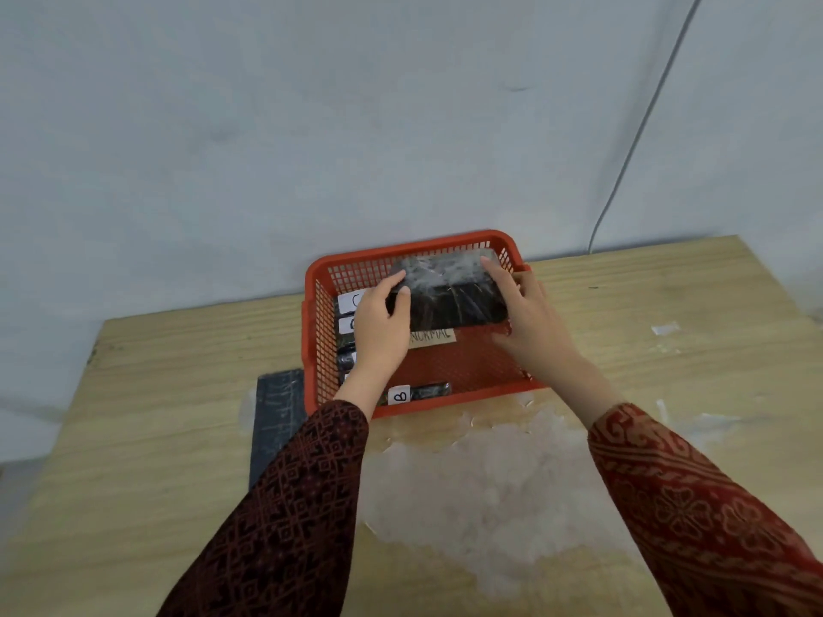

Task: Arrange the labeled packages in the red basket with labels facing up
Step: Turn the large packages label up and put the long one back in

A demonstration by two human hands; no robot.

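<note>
A red mesh basket (321, 278) stands at the back of the wooden table against the wall. Both my hands hold a large black plastic-wrapped package (450, 296) over the basket's far half; my left hand (383, 327) grips its left end and my right hand (521, 313) its right end. No label shows on its upper face. Along the basket's left wall lie small black packages with white labels (349, 301) facing up. Another small package with a white label marked B (399, 395) lies at the near wall. A paper reading NORMAL (431, 336) lies on the basket floor.
A dark flat board (276, 420) lies on the table left of the basket. Whitish worn patches (490, 483) cover the table in front of the basket. A grey cable (632, 144) runs down the wall at the right. The table's left edge is close by.
</note>
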